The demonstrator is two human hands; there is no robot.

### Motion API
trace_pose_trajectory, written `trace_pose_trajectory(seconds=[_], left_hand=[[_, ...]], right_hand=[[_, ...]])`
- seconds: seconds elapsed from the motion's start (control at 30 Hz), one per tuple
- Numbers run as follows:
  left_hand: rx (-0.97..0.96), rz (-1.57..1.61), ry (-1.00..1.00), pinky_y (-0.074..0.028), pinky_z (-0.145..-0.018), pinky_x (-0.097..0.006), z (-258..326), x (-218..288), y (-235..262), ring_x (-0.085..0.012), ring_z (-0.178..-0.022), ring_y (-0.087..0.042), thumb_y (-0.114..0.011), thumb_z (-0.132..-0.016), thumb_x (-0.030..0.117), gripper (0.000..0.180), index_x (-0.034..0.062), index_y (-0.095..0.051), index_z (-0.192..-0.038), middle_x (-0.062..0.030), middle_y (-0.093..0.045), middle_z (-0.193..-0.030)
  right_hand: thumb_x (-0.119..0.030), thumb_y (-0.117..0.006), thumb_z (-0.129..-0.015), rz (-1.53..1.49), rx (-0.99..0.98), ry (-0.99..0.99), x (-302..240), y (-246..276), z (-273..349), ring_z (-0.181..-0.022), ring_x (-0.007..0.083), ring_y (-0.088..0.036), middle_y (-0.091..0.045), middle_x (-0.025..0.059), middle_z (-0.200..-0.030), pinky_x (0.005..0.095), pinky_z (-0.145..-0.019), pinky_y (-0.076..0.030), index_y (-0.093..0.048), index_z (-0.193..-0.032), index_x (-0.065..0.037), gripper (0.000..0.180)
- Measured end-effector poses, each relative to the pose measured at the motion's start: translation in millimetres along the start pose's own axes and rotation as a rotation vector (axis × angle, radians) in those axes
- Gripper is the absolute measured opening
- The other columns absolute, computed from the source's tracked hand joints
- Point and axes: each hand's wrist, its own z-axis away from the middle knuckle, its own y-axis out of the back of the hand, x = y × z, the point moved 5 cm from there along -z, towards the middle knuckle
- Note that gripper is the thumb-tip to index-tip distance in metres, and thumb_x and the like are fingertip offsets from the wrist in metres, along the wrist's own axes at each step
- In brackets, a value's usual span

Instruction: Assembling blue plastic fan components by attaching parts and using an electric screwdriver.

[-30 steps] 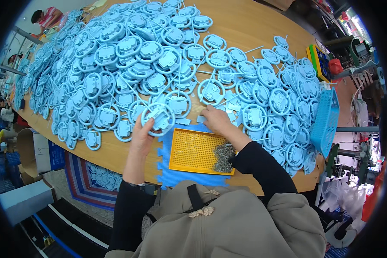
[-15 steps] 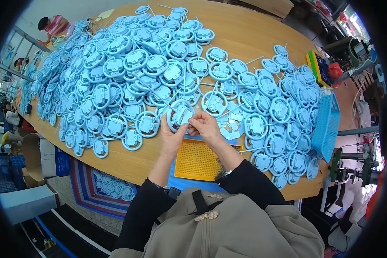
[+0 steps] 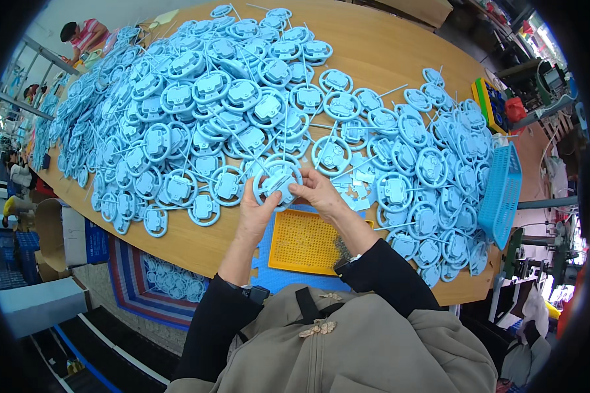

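Note:
Between my hands is a light-blue plastic toy steering wheel point(image 3: 279, 175), lifted above the table's near edge. My left hand point(image 3: 256, 208) grips its left rim, thumb on the centre block. My right hand point(image 3: 316, 192) closes on the right side, its thumb pressed to the block's lower edge. Whether a small part lies under the right fingers is hidden. Below the wheel sits a yellow shallow tray point(image 3: 303, 243) with a gridded bottom, on a blue mat point(image 3: 263, 265). Thin flat blue pieces point(image 3: 358, 187) lie to the right of my right hand.
A big heap of similar wheels point(image 3: 190, 98) covers the left of the wooden table point(image 3: 400, 39); a smaller heap point(image 3: 432, 170) lies right. A blue basket point(image 3: 501, 195) stands at the right edge. A striped bag point(image 3: 134, 278) holds more wheels below. Another person point(image 3: 85, 36) works far left.
My right fingers have gone from a pinch beside the wheel's centre to a grip on its right side, thumb on the block. The wheel has tilted slightly.

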Motion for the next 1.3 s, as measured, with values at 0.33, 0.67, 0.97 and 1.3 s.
trace_pose_trajectory(seconds=[0.33,0.67,0.97,1.3], left_hand=[[0.113,-0.299,-0.187,-0.051,-0.079,-0.029,9.4,15.5,-4.7,-0.0176,-0.097,-0.058,-0.066,-0.084,0.007,0.046,-0.0029,-0.042,-0.121,-0.0140,-0.055,-0.110],[0.358,-0.346,0.101,-0.051,-0.077,-0.030,-44.7,25.9,141.3,-0.0177,-0.094,-0.059,-0.068,-0.081,0.012,0.058,0.0030,-0.040,-0.131,-0.0103,-0.056,-0.113],[0.420,-1.401,-0.904,-0.039,-0.095,-0.044,-53.3,101.4,72.7,-0.0376,-0.106,-0.051,-0.074,-0.074,0.012,0.063,0.0035,-0.046,-0.130,-0.0205,-0.057,-0.109],[-0.230,0.179,0.499,-0.052,-0.074,-0.029,2.4,-15.0,-60.5,-0.0142,-0.092,-0.060,-0.068,-0.084,0.017,0.049,0.0009,-0.045,-0.125,-0.0090,-0.059,-0.110]], right_hand=[[-0.018,-0.071,-0.084,-0.008,0.059,0.032,17.5,-5.8,-7.7,-0.084,0.0148,-0.062,-0.063,0.0098,-0.098,0.0299,-0.073,-0.053,-0.049,-0.118,0.003,0.046],[-0.018,-0.079,-0.064,1.494,0.447,0.534,-46.8,58.4,-3.4,-0.115,0.0333,-0.046,-0.049,0.0167,-0.123,0.0437,-0.093,-0.040,-0.058,-0.107,-0.004,0.050],[-0.022,-0.060,-0.086,1.135,0.459,0.589,-56.0,105.9,-12.4,-0.089,0.0256,-0.063,-0.065,0.0111,-0.096,0.0355,-0.079,-0.050,-0.062,-0.111,-0.005,0.030],[-0.025,-0.047,-0.098,-0.148,0.203,0.054,-12.3,48.1,60.4,-0.082,0.0162,-0.066,-0.065,0.0081,-0.094,0.0283,-0.068,-0.056,-0.056,-0.109,-0.002,0.027]])
